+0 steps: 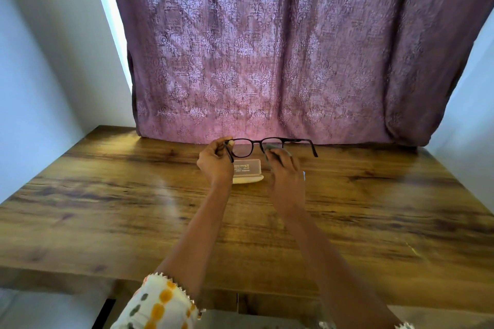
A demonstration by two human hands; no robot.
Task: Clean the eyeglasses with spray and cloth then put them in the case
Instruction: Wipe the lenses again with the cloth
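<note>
Dark-framed eyeglasses [291, 141] are held up above the far middle of the wooden table [107, 195], temples unfolded toward me. My left hand [215, 161] pinches the frame's left corner by the hinge. My right hand [284, 168], blurred, pinches a grey-green cloth [274, 147] over the right lens. An open pale case [247, 172] with a label inside its lid lies on the table just beneath the glasses, partly hidden by both hands. A small bluish-white object [304, 175] peeks out beside my right hand; I cannot tell what it is.
A purple patterned curtain [267, 48] hangs right behind the table's far edge. White walls stand at left and right. The table's near edge runs below my forearms.
</note>
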